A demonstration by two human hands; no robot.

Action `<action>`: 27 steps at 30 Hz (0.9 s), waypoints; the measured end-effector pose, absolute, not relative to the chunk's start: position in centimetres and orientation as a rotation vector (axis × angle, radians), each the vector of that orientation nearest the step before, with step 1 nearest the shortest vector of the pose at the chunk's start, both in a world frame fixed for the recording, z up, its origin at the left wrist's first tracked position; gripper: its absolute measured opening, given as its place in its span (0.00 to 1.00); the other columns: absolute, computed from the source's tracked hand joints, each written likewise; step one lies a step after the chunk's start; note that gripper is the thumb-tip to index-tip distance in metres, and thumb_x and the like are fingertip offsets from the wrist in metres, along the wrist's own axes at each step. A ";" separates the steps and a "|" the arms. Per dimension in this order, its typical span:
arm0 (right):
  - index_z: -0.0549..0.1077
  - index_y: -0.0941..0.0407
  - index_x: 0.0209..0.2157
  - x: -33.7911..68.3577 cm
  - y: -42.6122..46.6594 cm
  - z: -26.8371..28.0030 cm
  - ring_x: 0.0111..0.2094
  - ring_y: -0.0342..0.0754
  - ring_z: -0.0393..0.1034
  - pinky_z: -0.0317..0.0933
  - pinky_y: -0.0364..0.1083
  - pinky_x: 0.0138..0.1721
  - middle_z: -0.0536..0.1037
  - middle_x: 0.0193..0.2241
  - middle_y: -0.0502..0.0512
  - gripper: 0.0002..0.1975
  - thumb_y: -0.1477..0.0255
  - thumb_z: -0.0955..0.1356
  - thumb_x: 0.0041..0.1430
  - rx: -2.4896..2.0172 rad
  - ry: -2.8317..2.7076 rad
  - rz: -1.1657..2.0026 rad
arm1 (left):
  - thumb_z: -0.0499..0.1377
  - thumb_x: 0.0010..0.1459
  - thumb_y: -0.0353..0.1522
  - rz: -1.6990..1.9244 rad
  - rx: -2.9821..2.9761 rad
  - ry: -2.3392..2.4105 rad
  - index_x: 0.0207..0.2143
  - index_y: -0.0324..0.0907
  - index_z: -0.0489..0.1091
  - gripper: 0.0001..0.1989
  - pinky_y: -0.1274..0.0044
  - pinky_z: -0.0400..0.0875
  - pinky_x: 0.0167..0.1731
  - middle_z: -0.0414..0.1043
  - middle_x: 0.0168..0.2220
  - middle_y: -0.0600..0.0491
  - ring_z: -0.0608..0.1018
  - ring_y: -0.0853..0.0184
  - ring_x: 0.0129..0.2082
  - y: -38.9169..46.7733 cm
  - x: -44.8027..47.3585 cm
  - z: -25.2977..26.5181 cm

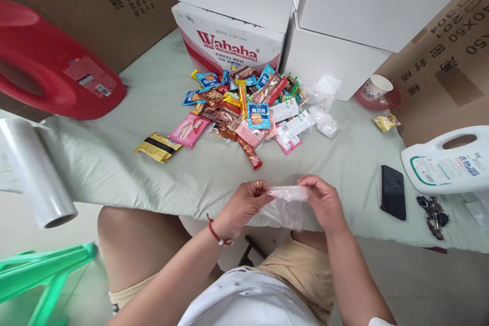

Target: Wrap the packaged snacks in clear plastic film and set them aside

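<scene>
A clear plastic bag [287,204] hangs between my two hands at the front edge of the cloth-covered table. My left hand [249,201] pinches its upper left side; a ring and a red bracelet show on that arm. At the bag's upper right corner, my right hand [321,198] has its fingers closed on the plastic. Beyond the hands lies a heap of wrapped snacks, with a blue packet [259,115] on top, a pink wafer packet [190,130] and a yellow packet [158,147] at its left. A red stick-shaped packet [250,153] lies nearest my hands.
A Wahaba-type water carton [233,46] and white boxes stand behind the heap. Crumpled clear bags [324,90] lie right of it. Further right are a phone [393,192], keys [433,216] and a white jug [446,160]. Leftward are a red jug [57,69] and a plastic-film roll [38,173].
</scene>
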State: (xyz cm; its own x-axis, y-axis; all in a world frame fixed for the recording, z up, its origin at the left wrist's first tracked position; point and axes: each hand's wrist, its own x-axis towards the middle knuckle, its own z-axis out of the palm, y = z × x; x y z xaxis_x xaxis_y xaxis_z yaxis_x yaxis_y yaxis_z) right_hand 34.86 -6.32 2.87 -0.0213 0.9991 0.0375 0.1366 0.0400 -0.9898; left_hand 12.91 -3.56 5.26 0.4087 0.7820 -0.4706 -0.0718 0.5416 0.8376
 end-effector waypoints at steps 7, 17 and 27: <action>0.75 0.54 0.30 36.2 -4.3 3.6 0.22 0.40 0.55 0.51 0.41 0.22 0.66 0.21 0.44 0.18 0.56 0.78 0.47 -1.456 -0.846 1.201 | 0.67 0.44 0.32 0.775 1.369 1.449 0.32 0.41 0.76 0.09 0.78 0.57 0.26 0.67 0.24 0.58 0.65 0.71 0.25 1.3 8.4 6.4; 0.75 0.53 0.37 31.3 -6.0 4.2 0.24 0.40 0.60 0.57 0.41 0.24 0.70 0.25 0.45 0.14 0.58 0.74 0.57 -1.280 -0.700 1.007 | 0.60 0.61 0.47 0.905 1.130 1.125 0.31 0.43 0.70 0.17 0.77 0.64 0.32 0.68 0.29 0.54 0.69 0.68 0.30 -5.8 15.5 6.8; 0.77 0.53 0.40 30.3 -7.0 4.0 0.28 0.44 0.69 0.64 0.43 0.30 0.78 0.30 0.50 0.12 0.60 0.73 0.61 -1.431 -1.020 0.900 | 0.62 0.61 0.47 1.075 1.034 1.169 0.34 0.43 0.70 0.17 0.77 0.66 0.39 0.73 0.36 0.52 0.73 0.66 0.39 -4.4 16.7 6.3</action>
State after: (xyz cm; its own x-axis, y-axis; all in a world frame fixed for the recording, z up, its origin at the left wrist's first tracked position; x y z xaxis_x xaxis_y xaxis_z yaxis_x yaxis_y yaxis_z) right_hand 30.32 -7.01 3.96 0.3390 0.9407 0.0153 0.1023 -0.0207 -0.9945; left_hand 16.68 -4.36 6.34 0.0744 0.9814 -0.1768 -0.0939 0.1834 0.9786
